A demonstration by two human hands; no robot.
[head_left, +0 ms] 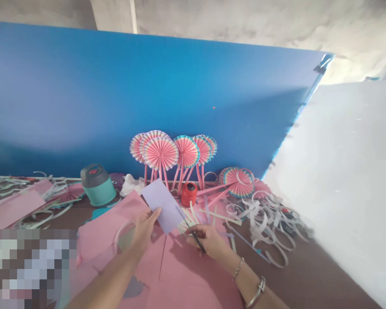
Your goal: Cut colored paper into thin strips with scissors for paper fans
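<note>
My left hand (147, 223) pinches the left edge of a lavender sheet of paper (164, 206), thumb on top. A pair of scissors (197, 241) with dark handles is in my right hand (209, 242). Its thin blades meet the sheet's right edge; how far they are apart I cannot make out. Beneath both hands lie large pink paper sheets (186, 279). Pale yellow-green strips (193, 212) are scattered just beyond the scissors, close to a red spool (189, 195).
Pink pleated paper fans (161, 153) stand against the blue panel (180, 86); more fans (238, 182) lie to the right. Curled white strips (266, 219) pile up beside them. A teal container with grey lid (98, 186) stands left, near a white crumpled bag (132, 185). A white wall (350, 171) bounds the right.
</note>
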